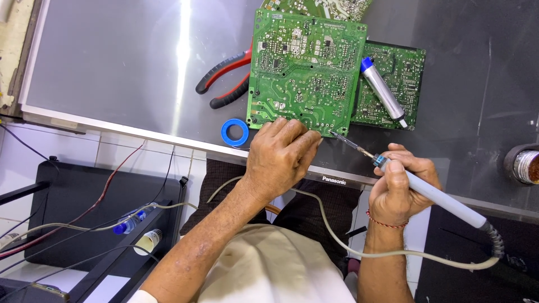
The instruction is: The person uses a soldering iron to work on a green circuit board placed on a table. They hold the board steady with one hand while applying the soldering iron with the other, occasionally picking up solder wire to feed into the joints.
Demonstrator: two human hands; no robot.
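Note:
A green circuit board (306,70) lies solder side up on a dark flat screen panel (129,62). My left hand (281,154) rests on the board's near edge, fingers curled, likely pinching thin solder wire that I cannot make out. My right hand (401,188) grips a light grey soldering iron (432,193). Its tip (335,134) touches the board's near right corner, next to my left fingertips. The iron's grey cord (359,249) loops back across my lap.
A second green board (393,81) lies under the first at the right, with a blue-capped desoldering pump (383,92) on it. Red-and-black pliers (224,81) and a blue solder spool (234,132) sit left of the board. A round tin (525,163) stands at far right.

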